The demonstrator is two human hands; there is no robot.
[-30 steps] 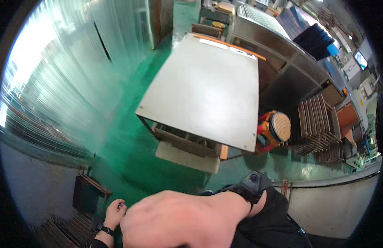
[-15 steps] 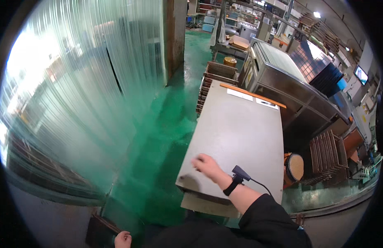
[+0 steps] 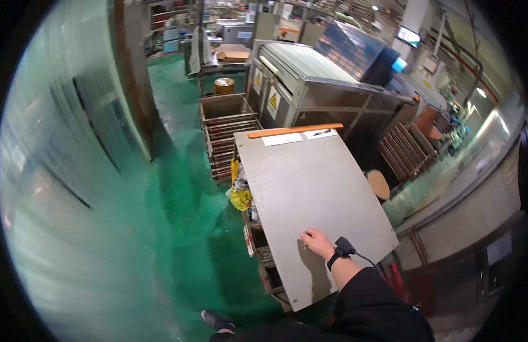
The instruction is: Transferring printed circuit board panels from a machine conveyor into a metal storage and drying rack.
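Observation:
My right hand point(image 3: 316, 242) hangs over the near part of a pale grey board-topped table point(image 3: 304, 182), its shadow falling on the top beside it. The fingers are curled in and show nothing between them. Around that wrist sits a black strap with a small dark device point(image 3: 345, 246), from which a cable runs back along the arm. My left hand is out of the picture. At the table's far edge lie an orange wooden strip point(image 3: 295, 131) and white paper sheets point(image 3: 282, 139).
Left of the green floor point(image 3: 184, 228) hangs a clear strip curtain point(image 3: 58, 142). Beyond the table stand a metal machine point(image 3: 332, 94) and stacked brown racks point(image 3: 232, 134). A yellow bag point(image 3: 241, 198) hangs by the table's left side. A glassy panel point(image 3: 446, 171) borders the right.
My view has swung right, so the table and machine appear further left and the curtain is smeared. My right hand stays over the table, and my left hand has left the picture.

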